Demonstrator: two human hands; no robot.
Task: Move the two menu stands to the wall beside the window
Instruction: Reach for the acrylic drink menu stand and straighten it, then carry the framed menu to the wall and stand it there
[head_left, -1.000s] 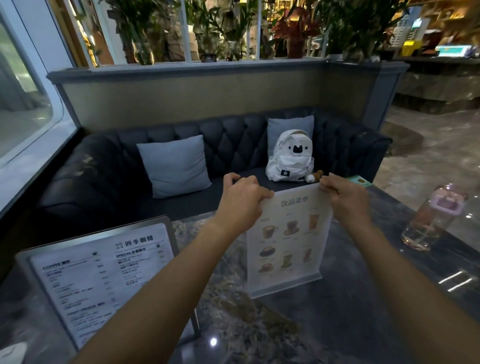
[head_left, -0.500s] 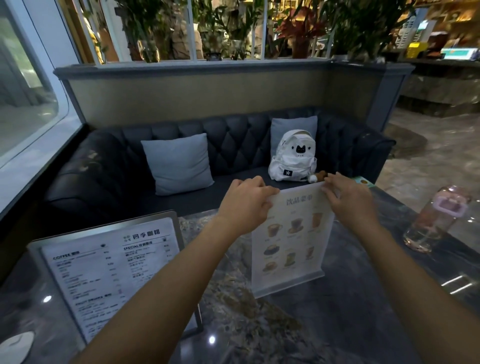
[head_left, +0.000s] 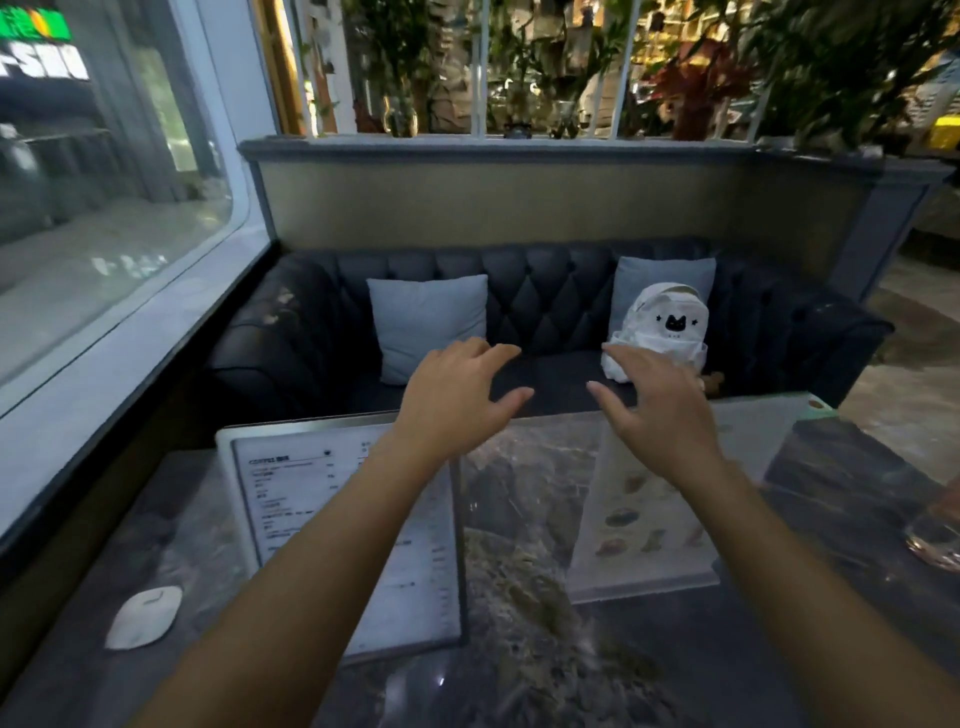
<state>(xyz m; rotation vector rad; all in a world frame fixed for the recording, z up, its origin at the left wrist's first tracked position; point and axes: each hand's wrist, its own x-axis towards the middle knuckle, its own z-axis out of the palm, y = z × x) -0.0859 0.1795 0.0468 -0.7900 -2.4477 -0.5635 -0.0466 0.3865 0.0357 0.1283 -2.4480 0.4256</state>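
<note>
Two menu stands rest upright on the dark marble table (head_left: 519, 675). The framed text menu stand (head_left: 291, 509) is at the left, partly behind my left forearm. The clear acrylic drinks menu stand (head_left: 644, 540) is at the right, blurred. My left hand (head_left: 457, 400) hovers above the text menu's top right corner, fingers spread, holding nothing. My right hand (head_left: 660, 410) hangs over the drinks menu's top edge, fingers apart and not gripping it. The window (head_left: 104, 208) and the wall below it (head_left: 93, 457) run along the left.
A black tufted sofa (head_left: 545, 301) with two grey cushions and a white backpack (head_left: 660, 327) faces me across the table. A small white pebble-shaped object (head_left: 143, 618) lies at the table's left. A glass bottle (head_left: 935, 535) stands at the right edge.
Both hands have let go of the drinks menu's top edge and lifted, fingers spreading. The view has swung left, bringing the window more into sight.
</note>
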